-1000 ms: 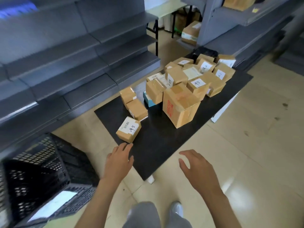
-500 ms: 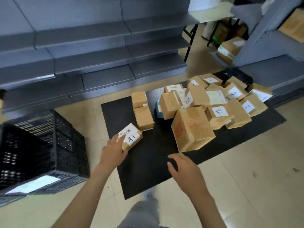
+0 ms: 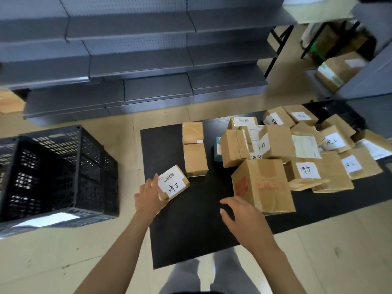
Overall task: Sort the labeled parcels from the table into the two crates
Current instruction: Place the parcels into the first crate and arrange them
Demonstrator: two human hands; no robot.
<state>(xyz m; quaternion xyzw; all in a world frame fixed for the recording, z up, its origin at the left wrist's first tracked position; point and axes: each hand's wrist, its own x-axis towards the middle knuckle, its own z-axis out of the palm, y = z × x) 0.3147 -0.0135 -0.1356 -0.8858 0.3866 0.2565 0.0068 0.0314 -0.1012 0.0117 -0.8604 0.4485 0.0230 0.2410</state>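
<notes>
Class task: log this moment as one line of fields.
left hand: grips small labelled cardboard parcel | right hand: open, beside large red-printed cardboard box | black plastic crate: left of table

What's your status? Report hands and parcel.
Left hand gripping small labeled parcel on table. Right hand open, empty. Black crate left, path clear.

Bare forearms [image 3: 118, 249], no sleeves showing, seemingly grey trousers [image 3: 203, 274]

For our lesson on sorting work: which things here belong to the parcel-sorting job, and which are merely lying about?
Job: small labeled parcel gripped by the left hand; parcel pile; black crate; black table; right hand.

Lying about: gray shelving; carton by the far rack.
</notes>
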